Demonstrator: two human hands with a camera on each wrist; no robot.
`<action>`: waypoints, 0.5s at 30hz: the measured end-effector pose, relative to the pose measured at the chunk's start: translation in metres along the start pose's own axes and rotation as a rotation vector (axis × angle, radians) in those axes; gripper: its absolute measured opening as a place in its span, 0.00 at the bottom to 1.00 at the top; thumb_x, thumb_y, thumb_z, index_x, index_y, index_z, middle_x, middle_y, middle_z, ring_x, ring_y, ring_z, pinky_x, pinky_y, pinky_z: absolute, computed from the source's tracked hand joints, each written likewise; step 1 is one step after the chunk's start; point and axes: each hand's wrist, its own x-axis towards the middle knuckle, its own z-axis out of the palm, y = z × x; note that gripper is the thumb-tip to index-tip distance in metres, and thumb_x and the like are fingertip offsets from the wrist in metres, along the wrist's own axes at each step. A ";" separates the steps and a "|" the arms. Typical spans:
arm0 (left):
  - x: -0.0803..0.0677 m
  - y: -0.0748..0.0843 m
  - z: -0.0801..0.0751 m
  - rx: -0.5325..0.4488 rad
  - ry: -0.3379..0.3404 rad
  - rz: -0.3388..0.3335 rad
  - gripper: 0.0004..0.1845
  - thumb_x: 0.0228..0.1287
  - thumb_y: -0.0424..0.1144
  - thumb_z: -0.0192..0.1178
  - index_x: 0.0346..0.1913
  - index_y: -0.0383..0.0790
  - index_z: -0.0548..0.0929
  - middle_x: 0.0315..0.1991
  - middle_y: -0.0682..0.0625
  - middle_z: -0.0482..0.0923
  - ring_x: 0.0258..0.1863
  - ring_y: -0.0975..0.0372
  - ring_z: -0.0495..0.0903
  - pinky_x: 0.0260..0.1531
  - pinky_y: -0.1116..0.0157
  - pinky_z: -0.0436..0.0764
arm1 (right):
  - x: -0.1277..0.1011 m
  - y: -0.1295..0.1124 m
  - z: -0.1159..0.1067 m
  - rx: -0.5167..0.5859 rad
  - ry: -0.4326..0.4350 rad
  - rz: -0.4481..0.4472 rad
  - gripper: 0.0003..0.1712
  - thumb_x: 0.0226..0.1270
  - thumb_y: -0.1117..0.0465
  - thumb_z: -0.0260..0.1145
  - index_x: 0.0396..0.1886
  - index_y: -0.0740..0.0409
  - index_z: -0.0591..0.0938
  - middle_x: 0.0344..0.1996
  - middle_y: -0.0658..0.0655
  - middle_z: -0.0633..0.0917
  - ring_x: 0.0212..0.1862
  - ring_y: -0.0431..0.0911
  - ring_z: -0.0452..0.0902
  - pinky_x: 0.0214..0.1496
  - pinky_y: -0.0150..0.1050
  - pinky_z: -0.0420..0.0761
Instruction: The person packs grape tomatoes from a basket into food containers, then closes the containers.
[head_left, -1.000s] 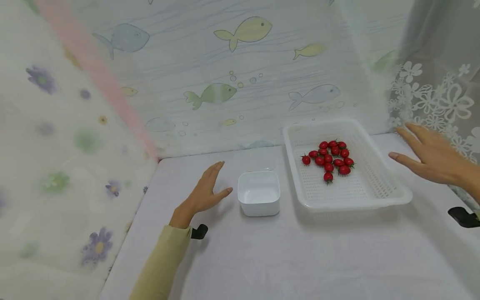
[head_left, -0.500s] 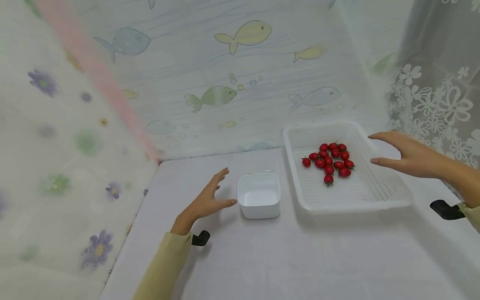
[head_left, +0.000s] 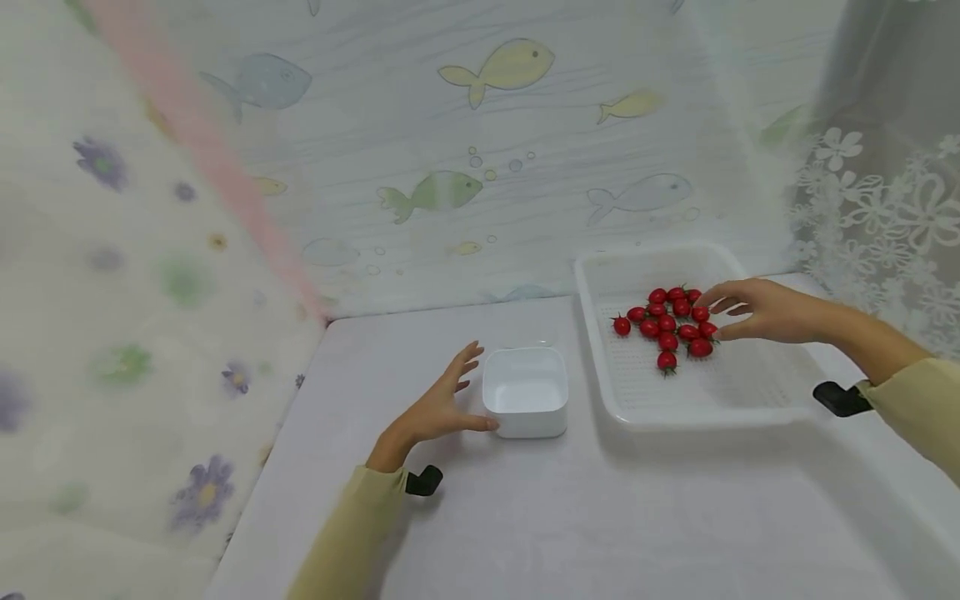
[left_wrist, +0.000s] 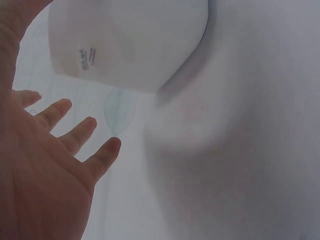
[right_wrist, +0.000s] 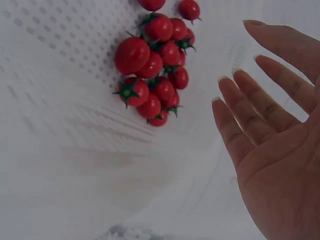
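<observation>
Right hand, fingers loosely spread and holding nothing, hovers in the tray at the table's far right corner, fingertips beside the tomatoes; left hand, open, thumb touching the bowl left of the tray.

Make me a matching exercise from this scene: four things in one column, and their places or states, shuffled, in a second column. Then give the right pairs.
Things:
1. cherry tomatoes
2. small white bowl
3. left hand
4. right hand

Places or states:
A. empty, on the table left of the perforated tray
B. open, over the tray, beside the red pile
C. clustered inside the tray
D. open, fingers spread, at the bowl's left side

Pairs: 1-C, 2-A, 3-D, 4-B
</observation>
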 end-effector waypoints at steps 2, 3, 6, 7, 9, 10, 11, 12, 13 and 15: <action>0.004 0.001 0.004 -0.012 -0.002 0.009 0.70 0.48 0.50 0.82 0.82 0.65 0.37 0.82 0.57 0.45 0.80 0.56 0.50 0.75 0.48 0.60 | 0.007 0.002 0.004 0.020 -0.026 0.004 0.27 0.68 0.65 0.71 0.64 0.67 0.76 0.62 0.68 0.78 0.63 0.67 0.74 0.63 0.62 0.75; 0.005 0.001 0.006 -0.018 -0.001 0.017 0.71 0.47 0.49 0.82 0.82 0.64 0.36 0.82 0.57 0.45 0.80 0.56 0.50 0.75 0.47 0.60 | 0.010 0.003 0.006 0.030 -0.034 0.002 0.27 0.68 0.65 0.71 0.64 0.68 0.76 0.62 0.68 0.78 0.63 0.67 0.74 0.64 0.63 0.75; 0.010 0.002 0.010 -0.036 0.003 0.032 0.72 0.45 0.47 0.83 0.82 0.62 0.36 0.82 0.56 0.45 0.80 0.56 0.50 0.75 0.48 0.59 | 0.021 0.006 0.011 0.039 -0.052 0.003 0.26 0.66 0.67 0.72 0.63 0.68 0.78 0.60 0.66 0.80 0.61 0.63 0.75 0.62 0.60 0.77; 0.011 0.002 0.012 -0.044 0.002 0.035 0.73 0.45 0.47 0.83 0.82 0.61 0.36 0.82 0.54 0.45 0.80 0.56 0.51 0.75 0.48 0.58 | 0.024 0.006 0.013 0.040 -0.060 0.003 0.26 0.65 0.67 0.72 0.62 0.68 0.78 0.59 0.65 0.80 0.60 0.62 0.75 0.61 0.58 0.78; 0.013 0.002 0.015 -0.060 -0.004 0.034 0.73 0.44 0.47 0.84 0.82 0.61 0.35 0.82 0.54 0.45 0.80 0.55 0.52 0.75 0.48 0.58 | 0.029 0.008 0.017 0.040 -0.077 0.005 0.25 0.65 0.68 0.72 0.61 0.67 0.79 0.59 0.64 0.81 0.58 0.60 0.75 0.56 0.51 0.81; 0.014 0.001 0.016 -0.067 -0.007 0.029 0.73 0.44 0.47 0.83 0.82 0.61 0.35 0.82 0.55 0.45 0.80 0.55 0.52 0.75 0.48 0.58 | 0.031 0.008 0.018 0.040 -0.088 0.008 0.25 0.65 0.68 0.72 0.61 0.67 0.80 0.58 0.64 0.81 0.58 0.59 0.75 0.54 0.47 0.82; 0.014 0.001 0.018 -0.078 -0.009 0.021 0.73 0.44 0.48 0.83 0.82 0.62 0.36 0.82 0.55 0.45 0.79 0.54 0.53 0.75 0.48 0.57 | 0.033 0.008 0.019 0.041 -0.099 0.010 0.24 0.64 0.68 0.71 0.60 0.67 0.80 0.58 0.64 0.81 0.58 0.59 0.75 0.51 0.44 0.82; 0.014 0.000 0.019 -0.090 -0.011 0.014 0.73 0.44 0.48 0.83 0.82 0.63 0.36 0.82 0.56 0.46 0.79 0.54 0.54 0.75 0.48 0.57 | 0.035 0.008 0.020 0.045 -0.111 0.013 0.24 0.64 0.68 0.71 0.60 0.67 0.80 0.58 0.64 0.81 0.58 0.59 0.75 0.49 0.41 0.82; 0.014 -0.001 0.021 -0.104 -0.011 0.007 0.73 0.43 0.48 0.84 0.82 0.63 0.37 0.81 0.57 0.47 0.79 0.54 0.54 0.75 0.47 0.57 | 0.037 0.009 0.022 0.049 -0.120 0.011 0.24 0.64 0.68 0.71 0.60 0.67 0.80 0.57 0.64 0.81 0.58 0.59 0.75 0.48 0.40 0.82; 0.014 -0.003 0.023 -0.128 -0.012 -0.001 0.72 0.43 0.47 0.84 0.81 0.64 0.38 0.80 0.58 0.49 0.78 0.54 0.55 0.75 0.45 0.56 | 0.041 0.010 0.024 0.055 -0.139 0.012 0.23 0.63 0.69 0.71 0.58 0.66 0.81 0.57 0.64 0.81 0.58 0.59 0.75 0.47 0.39 0.82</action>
